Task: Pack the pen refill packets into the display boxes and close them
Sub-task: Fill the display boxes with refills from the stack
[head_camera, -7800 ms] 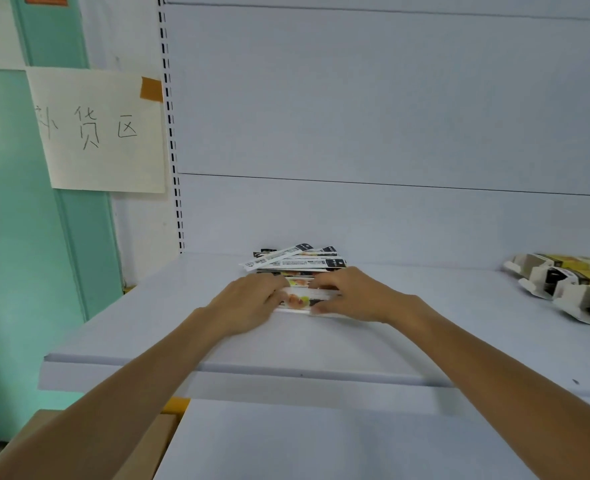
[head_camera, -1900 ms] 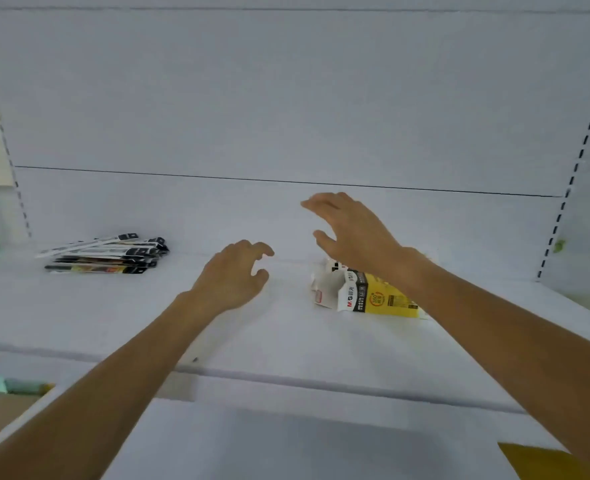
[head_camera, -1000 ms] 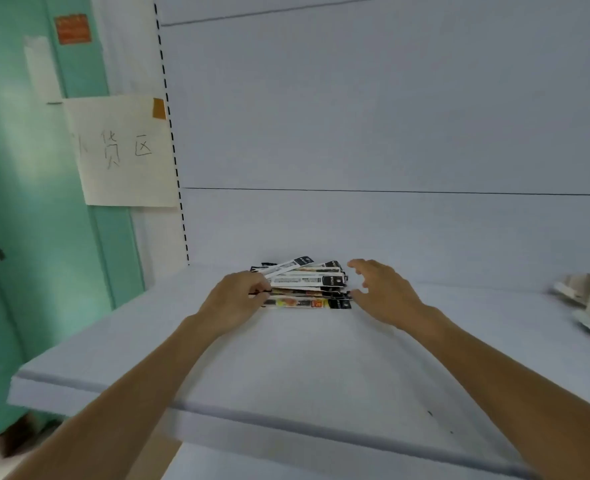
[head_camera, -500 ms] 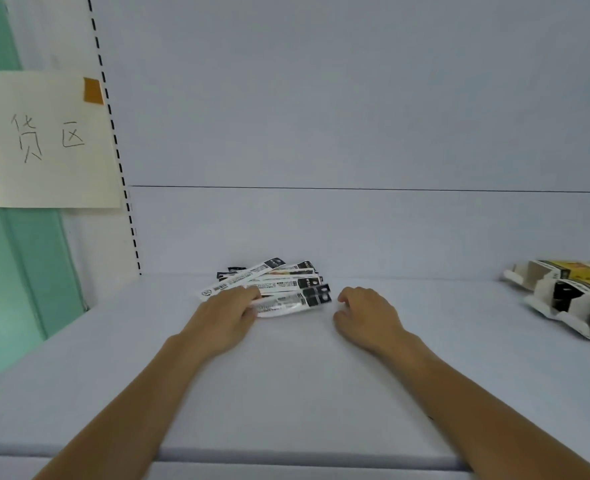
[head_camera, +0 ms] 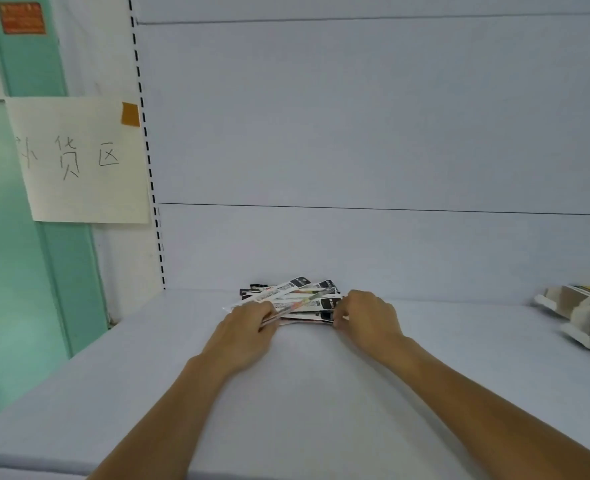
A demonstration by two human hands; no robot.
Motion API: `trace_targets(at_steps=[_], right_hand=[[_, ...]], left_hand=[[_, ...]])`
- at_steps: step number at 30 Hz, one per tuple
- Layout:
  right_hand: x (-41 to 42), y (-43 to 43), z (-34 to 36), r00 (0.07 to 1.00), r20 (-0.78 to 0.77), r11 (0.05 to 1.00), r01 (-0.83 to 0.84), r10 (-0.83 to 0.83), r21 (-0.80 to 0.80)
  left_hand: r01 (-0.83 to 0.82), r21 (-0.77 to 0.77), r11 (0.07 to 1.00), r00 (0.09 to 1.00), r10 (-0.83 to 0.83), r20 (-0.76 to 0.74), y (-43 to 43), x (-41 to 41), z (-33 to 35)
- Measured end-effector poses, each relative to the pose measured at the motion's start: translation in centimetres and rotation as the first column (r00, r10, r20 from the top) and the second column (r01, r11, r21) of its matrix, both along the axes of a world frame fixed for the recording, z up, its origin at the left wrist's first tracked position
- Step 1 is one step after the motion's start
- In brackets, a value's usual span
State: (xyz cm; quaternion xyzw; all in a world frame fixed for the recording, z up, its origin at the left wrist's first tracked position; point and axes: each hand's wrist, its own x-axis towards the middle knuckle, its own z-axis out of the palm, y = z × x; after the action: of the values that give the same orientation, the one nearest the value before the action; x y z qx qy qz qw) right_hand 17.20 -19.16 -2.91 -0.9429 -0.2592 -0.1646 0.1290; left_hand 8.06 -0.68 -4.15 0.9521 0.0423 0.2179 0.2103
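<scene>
A loose pile of pen refill packets (head_camera: 298,297), black, white and clear, lies on the white shelf (head_camera: 304,393) near its back panel. My left hand (head_camera: 248,327) grips the left end of the packets with its fingers closed around them. My right hand (head_camera: 368,318) pinches the right end of the same pile. Open display boxes (head_camera: 584,315), white with yellow and black print, lie on their sides at the far right of the shelf, well apart from both hands.
The shelf's white back panel (head_camera: 355,150) rises right behind the pile. A slotted upright (head_camera: 148,150) stands at the left, with a handwritten paper sign (head_camera: 79,161) taped beside it on a green wall (head_camera: 9,271).
My right hand has moved from the shelf surface onto the right end of the pile. My left hand has tightened on the left end. The view has shifted slightly right.
</scene>
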Motion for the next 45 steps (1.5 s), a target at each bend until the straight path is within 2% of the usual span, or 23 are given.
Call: trace_targets(at_steps=[2, 4, 7, 10, 13, 16, 18, 21, 23, 25, 27, 29, 31, 33, 35, 36, 38, 41, 43, 45], right_hand=[[0.0, 0.0, 0.1, 0.999, 0.010, 0.993, -0.043, 0.042, 0.114], [-0.2, -0.6, 0.5, 0.986, 0.071, 0.956, -0.165, 0.152, 0.243], [-0.4, -1.9, 1.4, 0.953, 0.179, 0.926, -0.283, 0.243, 0.251], [-0.7, -3.0, 1.3, 0.932, 0.217, 0.880, -0.349, 0.290, 0.322], [-1.4, -3.7, 1.1, 0.924, 0.248, 0.840, -0.372, 0.293, 0.394], [-2.1, -3.9, 0.9, 0.921, 0.258, 0.787, -0.385, 0.292, 0.483], [-2.6, -4.1, 0.7, 0.933, 0.193, 0.752, -0.359, 0.303, 0.552], [-4.0, -3.9, 0.7, 0.967, -0.044, 0.760, -0.170, 0.253, 0.627], [-5.0, -3.2, 0.9, 0.913, -0.242, 0.739, -0.090, 0.329, 0.667], [-5.5, -2.0, 0.8, 0.822, -0.358, 0.716, -0.084, 0.443, 0.693], [-5.4, -1.2, 0.7, 0.810, -0.364, 0.695, -0.074, 0.460, 0.715], [-5.3, -1.4, 1.0, 0.809, -0.370, 0.647, -0.016, 0.456, 0.762], [-5.4, -2.3, 1.3, 0.754, -0.389, 0.580, 0.014, 0.529, 0.814], [-5.7, -3.3, 2.2, 0.700, -0.355, 0.503, -0.007, 0.620, 0.864], [-5.7, -4.3, 3.2, 0.712, -0.303, 0.471, -0.044, 0.634, 0.881], [-5.6, -4.7, 3.7, 0.717, -0.300, 0.495, -0.072, 0.629, 0.866], [-5.6, -5.5, 4.5, 0.703, -0.347, 0.604, -0.146, 0.620, 0.784], [-6.2, -6.5, 5.2, 0.645, -0.492, 0.770, -0.250, 0.584, 0.587], [-6.6, -7.0, 5.7, 0.644, -0.553, 0.839, -0.300, 0.529, 0.453], [-6.7, -7.6, 5.9, 0.723, -0.528, 0.891, -0.304, 0.446, 0.335]], left_hand=[[0.000, 0.018, 1.000, 0.999, 0.000, 0.032, -0.2, 0.0, 0.0], [-0.043, 0.012, 0.999, 0.995, 0.041, 0.095, -0.3, -0.1, 0.2], [-0.110, 0.000, 0.994, 0.983, 0.109, 0.148, -0.6, -0.4, 0.8], [-0.117, 0.106, 0.987, 0.989, 0.107, 0.098, -1.8, -0.7, 1.3], [-0.026, 0.203, 0.979, 1.000, 0.022, 0.022, -3.8, -0.9, 1.2], [0.006, 0.167, 0.986, 1.000, -0.003, -0.016, -4.7, -0.7, 1.4], [-0.038, 0.159, 0.987, 0.999, 0.037, 0.014, -5.0, -0.5, 1.8], [-0.139, 0.151, 0.979, 0.989, 0.131, 0.062, -5.5, -0.5, 2.6], [-0.207, 0.225, 0.952, 0.977, 0.188, 0.100, -6.4, -0.4, 2.7], [-0.179, 0.284, 0.942, 0.983, 0.156, 0.099, -7.7, -0.3, 2.1], [0.019, 0.144, 0.989, 1.000, -0.020, 0.004, -8.5, -0.4, 1.3], [0.209, 0.037, 0.977, 0.971, -0.203, -0.125, -8.3, -1.1, 1.6], [0.262, 0.142, 0.955, 0.954, -0.235, -0.184, -7.4, -2.1, 2.5], [0.188, 0.319, 0.929, 0.982, -0.171, -0.081, -6.6, -2.8, 3.6], [0.087, 0.413, 0.907, 0.967, -0.176, 0.183, -6.0, -3.1, 4.9], [0.062, 0.482, 0.874, 0.922, -0.235, 0.306, -6.0, -3.2, 5.4], [-0.003, 0.678, 0.736, 0.839, -0.367, 0.402, -6.0, -2.8, 6.0], [-0.028, 0.868, 0.495, 0.838, -0.463, 0.290, -7.3, -1.6, 6.8], [-0.007, 0.899, 0.437, 0.871, -0.439, 0.220, -8.1, -0.9, 6.5], [0.063, 0.875, 0.480, 0.927, -0.353, 0.127, -8.8, -0.7, 6.1]])
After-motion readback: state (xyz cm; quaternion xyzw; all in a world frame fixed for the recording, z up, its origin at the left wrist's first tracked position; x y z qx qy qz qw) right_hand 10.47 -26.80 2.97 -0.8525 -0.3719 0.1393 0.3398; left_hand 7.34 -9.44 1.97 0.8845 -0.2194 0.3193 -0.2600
